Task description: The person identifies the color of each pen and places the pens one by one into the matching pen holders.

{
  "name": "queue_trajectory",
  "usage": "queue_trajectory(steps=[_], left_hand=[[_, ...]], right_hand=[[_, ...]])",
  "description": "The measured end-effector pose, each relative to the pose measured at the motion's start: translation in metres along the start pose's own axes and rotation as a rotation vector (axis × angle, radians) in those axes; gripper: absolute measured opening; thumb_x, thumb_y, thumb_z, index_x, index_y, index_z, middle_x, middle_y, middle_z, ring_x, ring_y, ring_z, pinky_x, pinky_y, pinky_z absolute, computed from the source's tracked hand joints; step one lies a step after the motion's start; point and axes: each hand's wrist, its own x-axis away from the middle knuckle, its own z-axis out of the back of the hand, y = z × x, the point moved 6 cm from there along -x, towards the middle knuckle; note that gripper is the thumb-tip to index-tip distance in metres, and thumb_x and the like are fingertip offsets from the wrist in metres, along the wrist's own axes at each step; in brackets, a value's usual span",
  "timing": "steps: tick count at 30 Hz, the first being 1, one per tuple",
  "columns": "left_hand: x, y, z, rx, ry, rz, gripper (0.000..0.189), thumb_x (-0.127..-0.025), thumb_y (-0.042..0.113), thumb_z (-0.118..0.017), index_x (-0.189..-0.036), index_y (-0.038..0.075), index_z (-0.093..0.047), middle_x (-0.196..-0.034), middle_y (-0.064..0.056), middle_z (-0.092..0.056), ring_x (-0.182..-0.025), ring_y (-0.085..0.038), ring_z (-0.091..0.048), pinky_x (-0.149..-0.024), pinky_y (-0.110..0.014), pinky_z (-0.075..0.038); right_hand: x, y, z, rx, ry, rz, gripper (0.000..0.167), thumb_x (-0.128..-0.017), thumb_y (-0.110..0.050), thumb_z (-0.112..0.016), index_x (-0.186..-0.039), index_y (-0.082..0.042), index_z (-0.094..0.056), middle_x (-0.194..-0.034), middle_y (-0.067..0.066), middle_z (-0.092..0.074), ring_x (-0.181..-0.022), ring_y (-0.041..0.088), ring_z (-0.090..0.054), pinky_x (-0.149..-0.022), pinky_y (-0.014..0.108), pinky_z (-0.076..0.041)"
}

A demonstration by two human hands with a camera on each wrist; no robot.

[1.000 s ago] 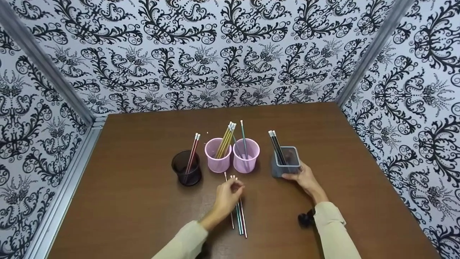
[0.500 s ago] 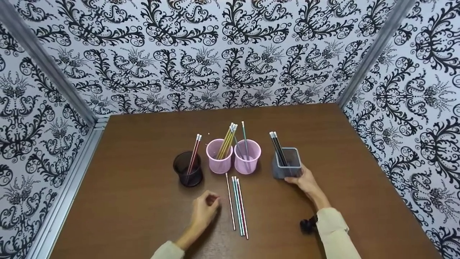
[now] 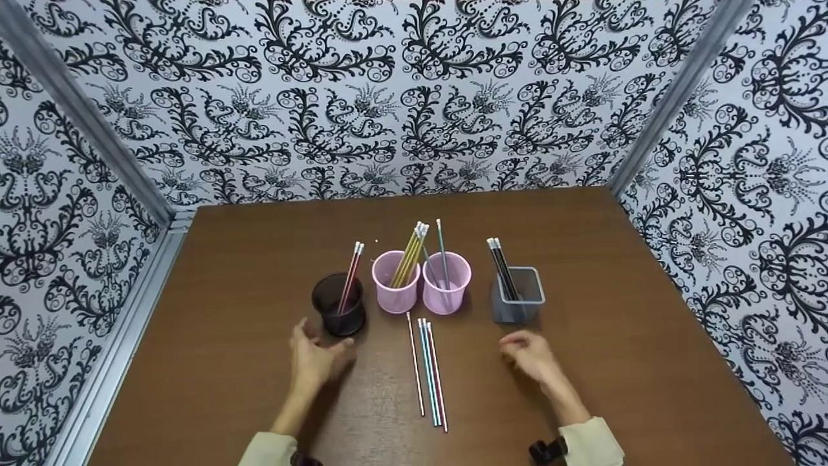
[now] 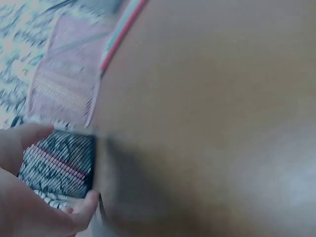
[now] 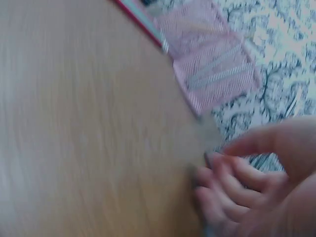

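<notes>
My left hand [image 3: 314, 359] is at the near side of a round black mesh cup [image 3: 335, 322], thumb and fingers spread apart. In the left wrist view the black cup [image 4: 59, 163] shows between thumb and fingers; whether they touch it I cannot tell. Two red pencils [image 3: 351, 275] lean in this cup. Just in front of a square grey mesh cup [image 3: 512, 314], my right hand [image 3: 533, 356] hovers with loosely bent fingers and holds nothing. That grey cup contains black pencils [image 3: 503, 268].
Between them stand two pink mesh cups, the left one [image 3: 396, 301] with yellow pencils [image 3: 407, 255], the right one [image 3: 444, 303] with teal pencils [image 3: 442, 249]. Several loose pencils [image 3: 429, 369] lie on the brown table [image 3: 226, 291] before the pink cups. Patterned walls [image 3: 414, 97] enclose the table.
My left hand has left the loose pencils and moved left to the black cup, its fingers spreading. My right hand has let go of the grey cup and drawn back toward me.
</notes>
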Motion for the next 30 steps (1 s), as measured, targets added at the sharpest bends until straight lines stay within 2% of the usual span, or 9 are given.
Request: queue_trajectory(steps=[2,4,7,11,17,22,27,30], left_hand=[[-0.007,0.002,0.002,-0.010,-0.018,-0.012,0.107,-0.070,0.017,-0.090,-0.150,-0.008,-0.023,-0.140,-0.038,-0.039,-0.129,-0.050,-0.049,-0.109,-0.054,-0.043],[-0.012,0.003,0.001,-0.022,-0.041,-0.035,0.114,-0.069,0.019,-0.092,-0.153,-0.007,-0.019,-0.143,-0.038,-0.036,-0.134,-0.051,-0.043,-0.113,-0.056,-0.039],[-0.019,0.004,-0.001,-0.022,-0.073,-0.066,0.121,-0.067,0.023,-0.093,-0.155,-0.005,-0.014,-0.148,-0.038,-0.031,-0.140,-0.051,-0.035,-0.117,-0.058,-0.033],[-0.029,0.003,-0.001,0.004,-0.088,-0.092,0.125,-0.066,0.023,-0.093,-0.157,-0.003,-0.012,-0.152,-0.038,-0.025,-0.143,-0.052,-0.031,-0.119,-0.058,-0.030],[-0.040,0.002,-0.003,0.041,-0.158,-0.126,0.130,-0.065,0.022,-0.094,-0.159,0.001,-0.007,-0.159,-0.035,-0.017,-0.149,-0.049,-0.021,-0.122,-0.059,-0.022],[-0.044,0.005,-0.008,0.080,-0.216,-0.187,0.132,-0.063,0.018,-0.095,-0.158,-0.002,-0.006,-0.161,-0.032,-0.016,-0.151,-0.045,-0.019,-0.124,-0.057,-0.016],[-0.051,0.007,-0.012,0.145,-0.239,-0.204,0.132,-0.064,0.014,-0.094,-0.158,-0.002,-0.003,-0.162,-0.029,-0.018,-0.151,-0.042,-0.021,-0.125,-0.054,-0.015],[-0.054,0.010,-0.013,0.177,-0.247,-0.213,0.130,-0.065,0.012,-0.094,-0.158,-0.001,-0.004,-0.161,-0.028,-0.022,-0.149,-0.042,-0.024,-0.125,-0.055,-0.016]], right_hand=[[0.008,-0.006,-0.016,0.023,-0.106,0.008,0.015,-0.090,-0.005,-0.066,-0.100,0.006,-0.069,-0.084,0.013,-0.071,-0.068,0.015,-0.064,-0.059,0.027,-0.050],[0.015,-0.013,-0.028,0.071,-0.159,0.032,0.015,-0.090,-0.007,-0.068,-0.100,0.004,-0.069,-0.082,0.012,-0.071,-0.067,0.015,-0.064,-0.058,0.027,-0.050],[0.019,-0.026,-0.042,0.195,-0.138,0.101,0.012,-0.087,-0.009,-0.072,-0.096,-0.002,-0.069,-0.082,0.006,-0.069,-0.070,0.013,-0.061,-0.062,0.028,-0.049],[0.022,-0.042,-0.057,0.349,-0.096,0.183,0.012,-0.085,-0.011,-0.074,-0.095,-0.006,-0.069,-0.086,0.003,-0.068,-0.080,0.015,-0.060,-0.076,0.034,-0.051],[0.024,-0.059,-0.079,0.421,-0.121,0.214,0.018,-0.086,-0.009,-0.072,-0.101,-0.002,-0.066,-0.094,0.009,-0.064,-0.090,0.023,-0.060,-0.085,0.044,-0.053],[0.024,-0.063,-0.098,0.454,-0.131,0.209,0.024,-0.086,-0.009,-0.068,-0.107,0.001,-0.065,-0.099,0.011,-0.064,-0.098,0.029,-0.061,-0.092,0.048,-0.052],[0.023,-0.066,-0.108,0.500,-0.085,0.241,0.027,-0.085,-0.011,-0.072,-0.107,0.001,-0.064,-0.096,0.012,-0.067,-0.101,0.035,-0.063,-0.091,0.051,-0.052],[0.023,-0.067,-0.112,0.524,-0.062,0.268,0.028,-0.083,-0.010,-0.075,-0.106,0.001,-0.065,-0.096,0.014,-0.067,-0.098,0.037,-0.064,-0.087,0.051,-0.053]])
